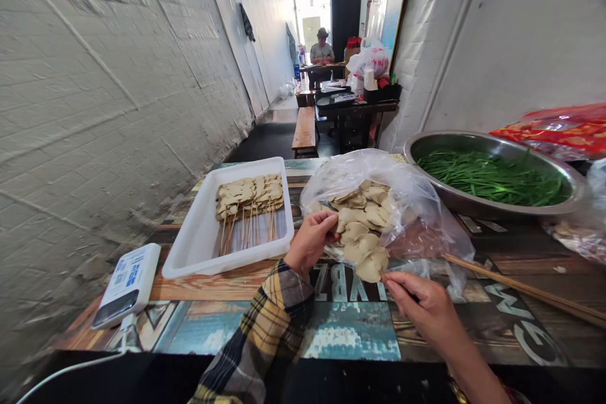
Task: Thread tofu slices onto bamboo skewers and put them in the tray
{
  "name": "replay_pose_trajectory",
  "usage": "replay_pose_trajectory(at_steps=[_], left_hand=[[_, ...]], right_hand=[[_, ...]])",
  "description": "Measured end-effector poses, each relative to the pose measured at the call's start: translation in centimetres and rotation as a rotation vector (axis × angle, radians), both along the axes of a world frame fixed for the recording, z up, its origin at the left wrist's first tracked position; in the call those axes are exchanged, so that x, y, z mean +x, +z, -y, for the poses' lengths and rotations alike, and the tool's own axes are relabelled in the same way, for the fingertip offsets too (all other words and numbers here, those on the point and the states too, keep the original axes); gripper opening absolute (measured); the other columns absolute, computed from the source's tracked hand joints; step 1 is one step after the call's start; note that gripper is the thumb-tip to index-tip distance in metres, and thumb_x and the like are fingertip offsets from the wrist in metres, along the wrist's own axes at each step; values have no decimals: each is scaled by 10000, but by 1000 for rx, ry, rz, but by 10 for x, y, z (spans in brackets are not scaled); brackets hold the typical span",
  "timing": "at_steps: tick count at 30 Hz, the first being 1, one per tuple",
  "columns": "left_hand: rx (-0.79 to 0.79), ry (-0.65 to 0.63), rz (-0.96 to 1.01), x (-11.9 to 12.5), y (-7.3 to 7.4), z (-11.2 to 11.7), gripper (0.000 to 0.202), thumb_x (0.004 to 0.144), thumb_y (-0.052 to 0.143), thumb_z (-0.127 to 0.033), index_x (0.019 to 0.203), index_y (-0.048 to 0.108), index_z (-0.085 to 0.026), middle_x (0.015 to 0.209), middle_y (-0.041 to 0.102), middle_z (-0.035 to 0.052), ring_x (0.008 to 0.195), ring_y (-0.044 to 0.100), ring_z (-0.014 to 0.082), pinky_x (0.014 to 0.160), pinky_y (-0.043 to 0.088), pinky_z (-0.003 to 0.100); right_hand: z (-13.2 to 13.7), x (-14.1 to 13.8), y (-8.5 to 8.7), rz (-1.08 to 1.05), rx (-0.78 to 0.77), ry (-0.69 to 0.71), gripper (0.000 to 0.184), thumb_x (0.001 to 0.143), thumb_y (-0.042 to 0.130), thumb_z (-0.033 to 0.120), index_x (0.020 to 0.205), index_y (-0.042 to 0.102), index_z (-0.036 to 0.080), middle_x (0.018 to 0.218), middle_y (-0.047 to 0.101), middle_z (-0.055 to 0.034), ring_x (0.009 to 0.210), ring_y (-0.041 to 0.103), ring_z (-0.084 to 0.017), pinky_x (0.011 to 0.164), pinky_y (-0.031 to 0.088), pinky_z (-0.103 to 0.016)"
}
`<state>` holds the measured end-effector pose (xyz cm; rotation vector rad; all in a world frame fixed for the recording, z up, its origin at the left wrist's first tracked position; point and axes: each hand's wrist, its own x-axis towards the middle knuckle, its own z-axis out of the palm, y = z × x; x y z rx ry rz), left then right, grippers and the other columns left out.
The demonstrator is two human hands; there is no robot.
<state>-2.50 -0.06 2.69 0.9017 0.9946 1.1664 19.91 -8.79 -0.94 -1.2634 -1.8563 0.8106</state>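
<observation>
Between my two hands stretches a row of flat, round beige slices [358,246], overlapping as if threaded on a skewer; the stick itself is mostly hidden. My left hand [311,238] pinches the upper left end of the row. At the lower right end, the fingertips of my right hand [419,300] are closed where the skewer's end would be. Just behind lies an open clear plastic bag [416,205] with loose beige slices [367,199] in it. A white tray [189,252] left of my hands holds several finished skewers [250,196] of such slices, sticks towards me.
A bundle of bare sticks [516,284] lies at the right. Behind it stands a steel basin [492,208] of green chives [492,177], beside red packaging [558,129]. A white device [130,281] with a cable is at the left. A person [322,50] sits far back.
</observation>
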Motion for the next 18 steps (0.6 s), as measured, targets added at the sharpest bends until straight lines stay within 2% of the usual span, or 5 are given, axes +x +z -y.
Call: replay_pose_trajectory(at_steps=[8, 12, 18], left_hand=[[96, 26, -126, 3, -2, 1, 347, 670, 733, -451, 684, 598, -131, 544, 517, -27, 461, 440, 58, 458, 327, 184], [143, 62, -170, 4, -3, 0, 303, 696, 704, -423, 726, 621, -133, 542, 516, -35, 448, 417, 55, 451, 340, 186], [188, 112, -257, 2, -3, -1, 232, 710, 680, -356, 768, 684, -131, 592, 563, -11, 502, 464, 80, 475, 377, 196]], right_hand=[[1, -2, 3, -16, -16, -9, 335, 912, 479, 398, 912, 735, 183, 526, 624, 7, 442, 575, -143, 494, 483, -239], [0, -2, 3, -28, -54, 1, 351, 922, 461, 409, 922, 730, 184, 507, 591, 15, 446, 568, -142, 476, 464, -230], [0, -3, 0, -62, -102, -5, 358, 917, 465, 420, 932, 730, 180, 486, 565, 25, 438, 557, -136, 472, 458, -225]])
